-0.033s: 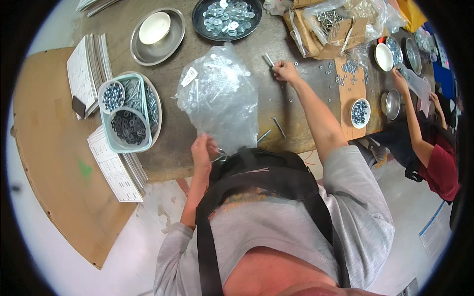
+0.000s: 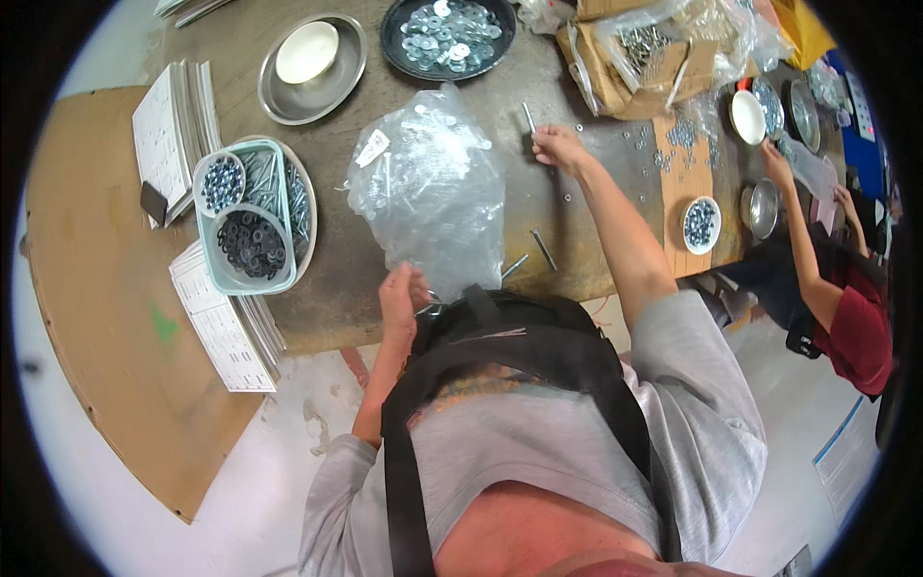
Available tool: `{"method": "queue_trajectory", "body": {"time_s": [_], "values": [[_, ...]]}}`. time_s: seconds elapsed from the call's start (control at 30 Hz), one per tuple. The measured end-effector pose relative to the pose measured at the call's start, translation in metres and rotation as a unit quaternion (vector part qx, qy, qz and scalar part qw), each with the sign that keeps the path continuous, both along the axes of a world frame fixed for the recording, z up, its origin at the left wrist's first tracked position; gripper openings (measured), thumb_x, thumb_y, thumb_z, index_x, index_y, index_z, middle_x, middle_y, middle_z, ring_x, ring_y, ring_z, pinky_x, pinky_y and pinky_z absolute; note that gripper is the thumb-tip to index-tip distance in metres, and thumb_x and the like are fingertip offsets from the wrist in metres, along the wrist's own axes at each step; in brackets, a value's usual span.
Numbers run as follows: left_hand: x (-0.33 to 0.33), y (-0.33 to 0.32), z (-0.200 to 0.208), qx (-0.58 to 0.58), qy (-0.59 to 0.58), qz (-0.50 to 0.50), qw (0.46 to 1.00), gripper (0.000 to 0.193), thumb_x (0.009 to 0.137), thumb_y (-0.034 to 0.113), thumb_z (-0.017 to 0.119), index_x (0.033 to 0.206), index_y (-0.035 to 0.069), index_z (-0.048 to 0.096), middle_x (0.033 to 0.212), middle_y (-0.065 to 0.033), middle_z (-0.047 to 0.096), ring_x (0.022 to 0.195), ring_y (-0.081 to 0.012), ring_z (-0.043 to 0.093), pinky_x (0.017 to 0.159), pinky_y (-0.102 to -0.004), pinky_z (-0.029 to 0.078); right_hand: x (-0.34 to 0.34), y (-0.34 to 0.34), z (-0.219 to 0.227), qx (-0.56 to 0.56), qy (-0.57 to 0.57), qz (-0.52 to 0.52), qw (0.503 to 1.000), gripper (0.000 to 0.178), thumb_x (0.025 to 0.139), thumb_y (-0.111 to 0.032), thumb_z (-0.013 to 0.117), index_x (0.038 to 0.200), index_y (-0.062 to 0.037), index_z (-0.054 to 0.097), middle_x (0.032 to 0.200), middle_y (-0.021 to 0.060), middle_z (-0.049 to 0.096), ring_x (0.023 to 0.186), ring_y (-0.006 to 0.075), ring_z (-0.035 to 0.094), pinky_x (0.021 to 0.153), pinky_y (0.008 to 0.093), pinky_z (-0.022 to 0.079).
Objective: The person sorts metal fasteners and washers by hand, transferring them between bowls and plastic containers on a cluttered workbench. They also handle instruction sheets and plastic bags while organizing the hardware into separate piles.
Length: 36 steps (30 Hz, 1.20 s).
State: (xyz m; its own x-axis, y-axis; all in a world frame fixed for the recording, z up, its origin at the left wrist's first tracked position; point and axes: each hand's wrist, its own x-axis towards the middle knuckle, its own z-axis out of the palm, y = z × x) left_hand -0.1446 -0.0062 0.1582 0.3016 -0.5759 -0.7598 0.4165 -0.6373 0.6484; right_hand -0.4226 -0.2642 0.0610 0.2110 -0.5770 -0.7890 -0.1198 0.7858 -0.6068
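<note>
My right hand (image 2: 561,147) is closed in a pinch on a slim silver bolt (image 2: 528,117), which points away from me over the table. Between my hands lies a clear plastic bag (image 2: 433,183) with a white label and metal parts inside. By its near left corner, at the table's front edge, my left hand (image 2: 403,288) has its fingers curled; what they hold, if anything, is hidden. Shiny metal pieces (image 2: 432,306) show just beside those fingers. Right of the bag's near end, a loose bolt (image 2: 543,248) and another bolt (image 2: 515,265) lie on the table.
To the left, a pale green tray (image 2: 202,252) holds tubs of nuts and black washers, beside paper stacks (image 2: 226,337). A dark dish of washers (image 2: 449,43) and a steel bowl (image 2: 279,111) stand behind. An open carton (image 2: 586,82) is far right; a co-worker's arm (image 2: 806,240) reaches in.
The bolt in my right hand has swung more upright and shows more of its length. My left hand has shifted very slightly to the right.
</note>
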Motion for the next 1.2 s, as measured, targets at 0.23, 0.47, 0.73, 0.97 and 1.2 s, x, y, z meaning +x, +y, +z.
{"method": "queue_trajectory", "body": {"time_s": [0.23, 0.47, 0.73, 0.97, 1.2], "values": [[-0.02, -0.015, 0.02, -0.178, 0.051, -0.16, 0.97, 0.036, 0.094, 0.026, 0.045, 0.117, -0.001, 0.051, 0.109, -0.0118, 0.057, 0.096, -0.0173, 0.057, 0.082, -0.0312, 0.046, 0.044, 0.075, 0.122, -0.085, -0.216, 0.134, 0.963, 0.018, 0.085, -0.016, 0.058, 0.097, -0.0033, 0.059, 0.079, -0.0003, 0.059, 0.063, 0.0057, 0.054, 0.053, 0.0193, 0.045], [0.036, 0.006, 0.059, -0.33, -0.017, -0.091, 0.939, 0.035, 0.097, 0.022, 0.035, 0.119, -0.002, 0.049, 0.116, -0.0109, 0.055, 0.106, -0.0161, 0.052, 0.09, -0.0299, 0.041, 0.186, 0.187, 0.17, -0.108, -0.135, 0.241, 0.955, 0.019, 0.085, -0.016, 0.059, 0.099, -0.0031, 0.063, 0.076, -0.0002, 0.061, 0.06, 0.0045, 0.052, 0.055, 0.0197, 0.044], [0.178, 0.015, 0.05, -0.19, -0.1, -0.053, 0.975, 0.031, 0.094, 0.031, 0.042, 0.097, 0.003, 0.054, 0.07, -0.0032, 0.059, 0.062, -0.0138, 0.057, 0.059, -0.0282, 0.045, 0.279, 0.235, 0.145, -0.188, -0.072, 0.274, 0.941, 0.027, 0.084, -0.009, 0.055, 0.107, 0.0043, 0.056, 0.089, 0.006, 0.062, 0.068, 0.0083, 0.055, 0.059, 0.0236, 0.046], [0.267, -0.141, 0.048, -0.066, -0.659, -0.392, 0.638, 0.02, 0.082, 0.016, 0.049, 0.095, 0.005, 0.06, 0.093, -0.0165, 0.064, 0.089, -0.0336, 0.062, 0.073, -0.0468, 0.049, 0.285, 0.244, 0.14, -0.296, -0.009, 0.263, 0.918, 0.029, 0.081, -0.016, 0.056, 0.104, -0.0001, 0.059, 0.088, 0.0121, 0.065, 0.079, 0.0203, 0.062, 0.072, 0.0319, 0.048], [0.292, -0.203, 0.022, 0.034, -0.675, -0.555, 0.484, 0.024, 0.083, 0.017, 0.046, 0.1, 0.009, 0.06, 0.101, -0.0181, 0.063, 0.095, -0.0338, 0.061, 0.076, -0.0469, 0.047, 0.133, 0.302, 0.081, -0.243, 0.235, 0.12, 0.934, 0.027, 0.08, -0.017, 0.055, 0.101, -0.0025, 0.063, 0.089, 0.0133, 0.066, 0.071, 0.0227, 0.064, 0.07, 0.0336, 0.05]]}}
